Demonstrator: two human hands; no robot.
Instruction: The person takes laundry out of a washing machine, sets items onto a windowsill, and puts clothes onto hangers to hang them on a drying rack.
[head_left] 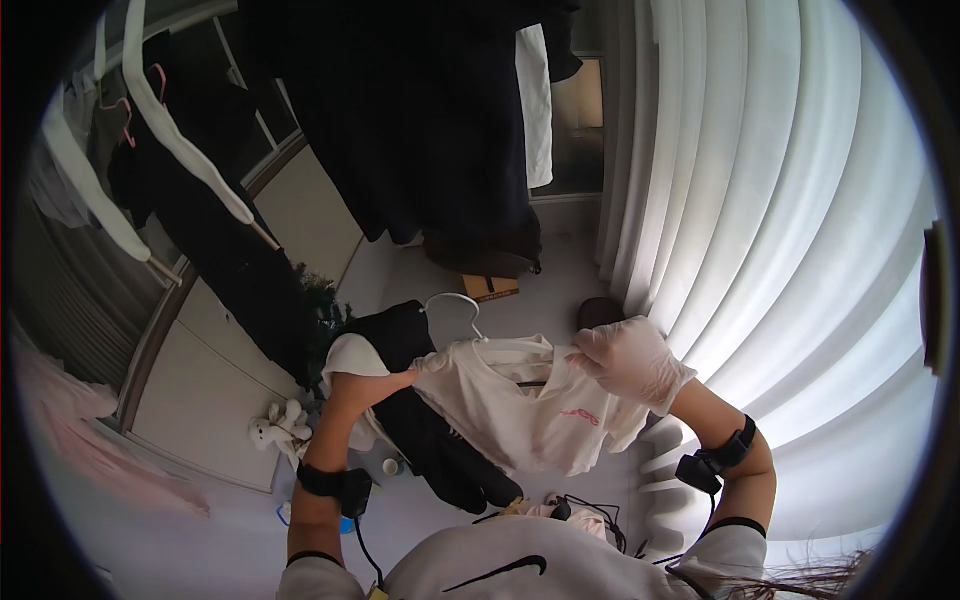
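A white shirt (540, 425) with small pink lettering hangs on a white hanger (470, 300), whose hook points up and away from me. My right hand (632, 362), in a thin translucent glove, has its fingers closed on the shirt at the right shoulder. At the left shoulder, my left hand (385, 378) is closed on the shirt's fabric, with its fingertips partly hidden. A dark garment (425, 435) lies behind and to the left of the shirt, below my left hand.
Dark clothes (410, 110) hang overhead in front. White hanging rails or hangers (180, 140) are at upper left. A white curtain (780, 230) fills the right side. Beyond the shirt are a yellow box (490, 287) and a dark bag (480, 252). A white plush toy (280, 428) sits at left.
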